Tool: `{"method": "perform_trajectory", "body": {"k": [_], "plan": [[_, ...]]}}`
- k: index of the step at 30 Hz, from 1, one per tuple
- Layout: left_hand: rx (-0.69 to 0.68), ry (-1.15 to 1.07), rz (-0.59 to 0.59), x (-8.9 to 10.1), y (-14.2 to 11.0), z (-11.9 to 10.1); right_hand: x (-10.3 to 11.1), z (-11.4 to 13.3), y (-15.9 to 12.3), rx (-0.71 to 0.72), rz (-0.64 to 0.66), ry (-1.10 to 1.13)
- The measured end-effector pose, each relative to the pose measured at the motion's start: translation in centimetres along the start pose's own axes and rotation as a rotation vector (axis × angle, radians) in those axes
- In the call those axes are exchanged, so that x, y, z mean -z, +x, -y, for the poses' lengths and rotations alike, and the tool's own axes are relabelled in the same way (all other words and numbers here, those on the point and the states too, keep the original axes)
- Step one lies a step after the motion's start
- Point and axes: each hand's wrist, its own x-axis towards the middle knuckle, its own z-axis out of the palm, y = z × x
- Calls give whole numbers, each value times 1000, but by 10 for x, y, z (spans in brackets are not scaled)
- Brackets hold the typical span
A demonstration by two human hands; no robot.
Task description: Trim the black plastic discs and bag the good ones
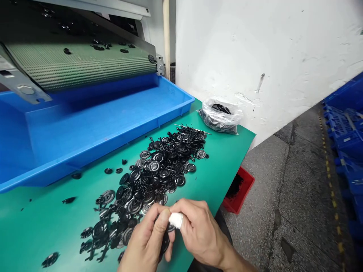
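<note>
My left hand point(149, 240) and my right hand point(201, 230) meet at the table's near edge, fingertips together. Between them is a black round plastic part point(165, 243), mostly hidden by the fingers. My left hand is closed on it, and my right thumb, wrapped in white tape point(176, 220), presses close to its upper edge. Just beyond the hands spreads a heap of black plastic discs and thin branching pieces point(154, 166). Whether the held part has a branching piece attached cannot be made out.
A blue tray point(113, 113) stands under the end of a green conveyor belt point(85, 64) carrying several black parts. At the table's far corner sits a clear plastic bag point(219, 117) with black contents. A red bin point(245, 189) is on the floor at right. Blue crates point(344, 128) line the far right.
</note>
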Motion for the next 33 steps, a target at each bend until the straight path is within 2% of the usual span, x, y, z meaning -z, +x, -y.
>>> {"method": "perform_trajectory", "body": {"k": [4, 8, 11, 13, 15, 19, 23, 25, 29, 33], "plan": [[160, -139, -14, -3, 3, -4, 6, -8, 9, 16, -59, -90], [203, -301, 6, 0, 6, -13, 30, -29, 30, -5, -298, -453], [298, -474, 85, 0, 6, -16, 45, -43, 47, -19, -290, -595], [318, -584, 124, 0, 7, -17, 48, -49, 55, 1, -270, -579], [297, -630, 118, 1, 9, -17, 48, -54, 58, 18, -324, -534], [328, -563, 98, 3, 11, -19, 47, -59, 55, -68, -455, -343], [335, -485, 128, 4, 15, -18, 46, -55, 48, -257, -373, 158], [338, -392, 130, 4, 18, -16, 42, -48, 42, -297, -301, 314], [292, -276, 105, 2, 20, -11, 22, -24, 22, -292, -150, 322], [232, -227, 135, 4, 15, -9, 7, -6, 4, -133, -47, 266]]}}
